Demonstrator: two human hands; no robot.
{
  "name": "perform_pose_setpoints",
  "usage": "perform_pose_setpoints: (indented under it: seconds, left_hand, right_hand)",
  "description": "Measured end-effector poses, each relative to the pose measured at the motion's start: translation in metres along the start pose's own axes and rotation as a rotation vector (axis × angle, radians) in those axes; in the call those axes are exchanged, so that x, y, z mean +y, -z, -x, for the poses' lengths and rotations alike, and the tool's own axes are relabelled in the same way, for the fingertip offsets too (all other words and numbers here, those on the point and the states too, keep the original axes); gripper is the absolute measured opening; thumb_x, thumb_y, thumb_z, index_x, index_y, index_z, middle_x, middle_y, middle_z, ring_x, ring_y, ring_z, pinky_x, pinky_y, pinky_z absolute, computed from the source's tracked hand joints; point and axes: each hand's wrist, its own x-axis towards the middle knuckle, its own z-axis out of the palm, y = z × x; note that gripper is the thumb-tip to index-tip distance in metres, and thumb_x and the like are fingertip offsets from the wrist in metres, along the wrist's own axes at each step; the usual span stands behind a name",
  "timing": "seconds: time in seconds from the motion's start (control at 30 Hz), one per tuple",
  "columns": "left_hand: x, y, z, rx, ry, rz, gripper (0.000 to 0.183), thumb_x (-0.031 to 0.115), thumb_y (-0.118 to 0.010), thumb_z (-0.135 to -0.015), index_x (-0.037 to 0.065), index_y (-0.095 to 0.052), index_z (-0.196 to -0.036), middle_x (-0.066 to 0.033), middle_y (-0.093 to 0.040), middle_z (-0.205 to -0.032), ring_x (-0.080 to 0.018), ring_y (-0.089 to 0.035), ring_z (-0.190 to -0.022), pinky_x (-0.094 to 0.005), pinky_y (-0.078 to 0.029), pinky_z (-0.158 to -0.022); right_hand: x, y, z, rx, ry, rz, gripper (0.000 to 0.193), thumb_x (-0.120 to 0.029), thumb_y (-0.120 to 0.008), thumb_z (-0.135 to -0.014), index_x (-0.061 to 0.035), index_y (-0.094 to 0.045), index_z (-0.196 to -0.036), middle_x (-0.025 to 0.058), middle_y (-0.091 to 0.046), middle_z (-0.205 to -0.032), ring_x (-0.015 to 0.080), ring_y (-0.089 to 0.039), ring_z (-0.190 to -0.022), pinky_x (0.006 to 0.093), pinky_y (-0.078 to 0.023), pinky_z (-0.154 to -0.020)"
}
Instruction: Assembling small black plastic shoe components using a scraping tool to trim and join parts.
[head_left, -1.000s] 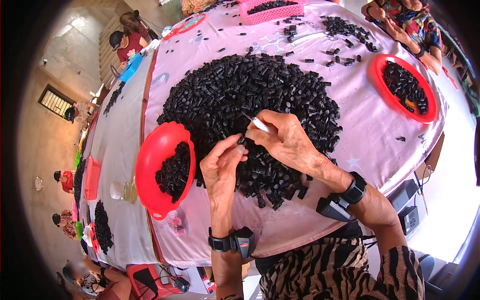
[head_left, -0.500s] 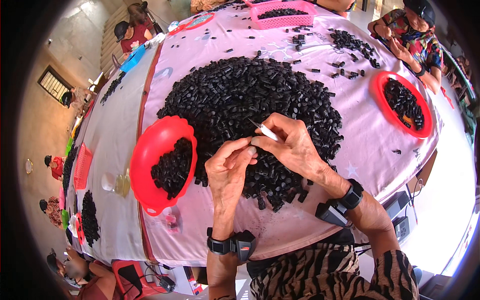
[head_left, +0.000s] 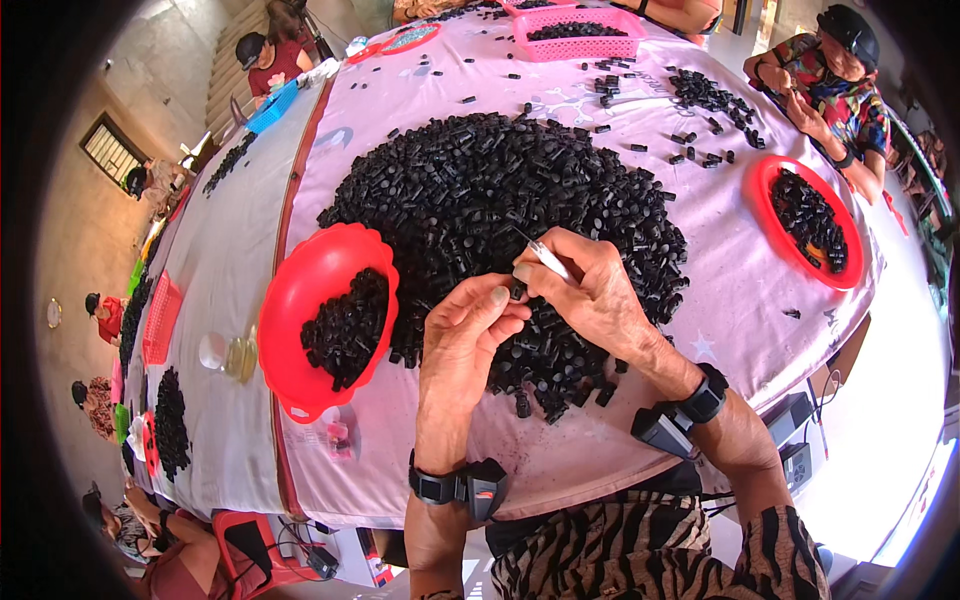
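Observation:
My left hand is closed, with a small black cylindrical piece pinched at its fingertips. Against the same piece rest the finger and thumb tips of my right hand. That hand also grips a slim white-handled tool; its thin dark tip points up and left, away from the piece. Both hands hover over the near part of a large pile of black pieces. To the left of my left hand, a red scalloped basin holds a heap of the same pieces.
A pink-covered table carries the pile. At the right stands another red basin of black pieces, near a seated person. A pink basket sits at the far side. Left, there is a clear jar on a pale-covered table.
The black piece now shows between my fingertips, where my fingers covered it before. My right hand has tilted the white tool more upright. The view has shifted slightly.

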Motion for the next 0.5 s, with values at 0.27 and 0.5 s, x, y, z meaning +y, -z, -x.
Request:
perform_pose_setpoints:
  seconds: [0.27, 0.5]
  left_hand:
    - [0.005, -0.003, 0.002, -0.02, -0.036, 0.162, 0.034, 0.004, -0.064, -0.09, -0.001, -0.06, -0.124, -0.0062, -0.066, -0.101, -0.0163, -0.065, -0.087, -0.0273, -0.054, -0.082]
    - [0.007, 0.008, -0.003, -0.011, -0.087, 0.292, 0.031, 0.006, -0.06, -0.095, -0.003, -0.058, -0.125, -0.011, -0.066, -0.101, -0.0157, -0.064, -0.088, -0.0245, -0.053, -0.079]
  right_hand:
    - [-0.004, 0.0, -0.001, 0.02, 0.033, -0.027, 0.014, -0.012, -0.064, -0.093, -0.0001, -0.066, -0.099, -0.0009, -0.061, -0.073, 0.0034, -0.053, -0.067, 0.022, -0.042, -0.057]
    - [0.002, -0.003, -0.003, -0.052, 0.024, 0.002, 0.022, -0.012, -0.062, -0.094, 0.0022, -0.063, -0.111, 0.0015, -0.062, -0.081, 0.0053, -0.051, -0.068, 0.0227, -0.042, -0.059]
